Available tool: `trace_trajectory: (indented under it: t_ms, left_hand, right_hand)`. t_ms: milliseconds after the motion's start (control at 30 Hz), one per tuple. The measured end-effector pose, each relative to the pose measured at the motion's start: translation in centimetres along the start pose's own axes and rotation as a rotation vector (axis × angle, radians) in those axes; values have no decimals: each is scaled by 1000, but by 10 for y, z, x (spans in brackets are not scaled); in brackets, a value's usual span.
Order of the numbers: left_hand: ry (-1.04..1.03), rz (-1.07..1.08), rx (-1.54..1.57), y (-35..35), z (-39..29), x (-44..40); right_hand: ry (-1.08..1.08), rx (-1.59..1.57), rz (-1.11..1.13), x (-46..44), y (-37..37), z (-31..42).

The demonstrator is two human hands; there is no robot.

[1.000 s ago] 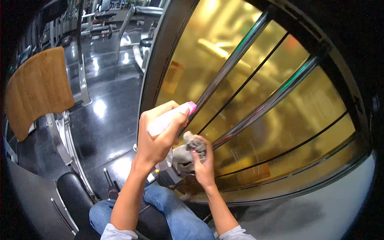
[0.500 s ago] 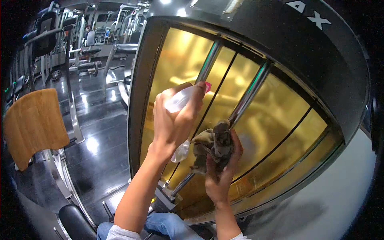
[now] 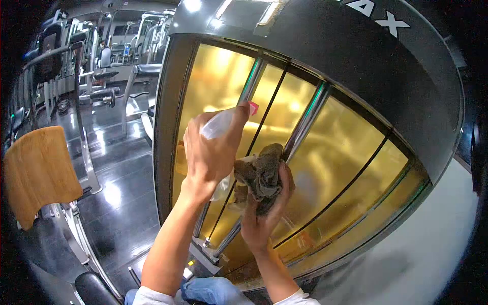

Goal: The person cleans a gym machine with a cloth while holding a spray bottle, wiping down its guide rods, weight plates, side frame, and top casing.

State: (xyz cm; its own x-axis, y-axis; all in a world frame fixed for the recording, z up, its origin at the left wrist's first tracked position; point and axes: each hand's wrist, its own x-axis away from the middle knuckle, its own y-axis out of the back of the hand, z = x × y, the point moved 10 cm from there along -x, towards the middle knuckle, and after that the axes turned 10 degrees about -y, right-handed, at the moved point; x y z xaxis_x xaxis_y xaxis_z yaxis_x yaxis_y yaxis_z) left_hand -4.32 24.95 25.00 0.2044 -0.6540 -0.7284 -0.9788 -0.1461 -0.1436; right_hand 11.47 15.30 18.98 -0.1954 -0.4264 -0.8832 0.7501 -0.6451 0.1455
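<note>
My left hand point(image 3: 207, 152) is closed around a spray bottle with a translucent white head point(image 3: 217, 125) and a pink nozzle tip point(image 3: 253, 108). The fingers hide much of the bottle; part of its clear body point(image 3: 222, 189) shows below the wrist. To the right, my right hand point(image 3: 264, 218) grips a bunched dark grey cloth point(image 3: 264, 175), thumb and fingers pressed into it. The cloth overlaps a chrome guide rod point(image 3: 309, 119) of the machine; whether it touches the rod I cannot tell. A second rod point(image 3: 249, 84) runs behind the bottle.
A black machine frame point(image 3: 305, 38) with white letters surrounds a gold translucent panel point(image 3: 351, 152) crossed by thin black cables point(image 3: 351, 198). At left are a wooden-looking board point(image 3: 43, 173) on metal legs, a black padded seat point(image 3: 92, 288) and gym machines point(image 3: 101, 76) over a shiny dark floor.
The camera view has shifted, moving the machine leftward in the picture. The cloth has turned and bunched differently in my right hand. My left hand keeps its hold on the spray bottle.
</note>
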Motion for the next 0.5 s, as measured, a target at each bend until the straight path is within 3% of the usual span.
trace_trajectory:
  t_ms: [67,167,233,367,400,500]
  left_hand:
    - [-22,12,-48,7,-4,-1]
    - [-78,-41,119,24,-16,17]
    - [-192,71,28,39,-19,27]
    - [-78,4,159,64,-2,55]
    - [-23,20,185,66,6,59]
    - [57,42,206,70,15,66]
  right_hand:
    - [29,-18,4,-5,-7,3]
    - [79,25,-34,-21,-23,8]
    - [26,-156,-177,-39,-19,2]
    - [135,-92,-319,-81,-25,23]
    - [148,94,-405,-87,-24,33]
    - [260,-42,-443,-107,-39,33]
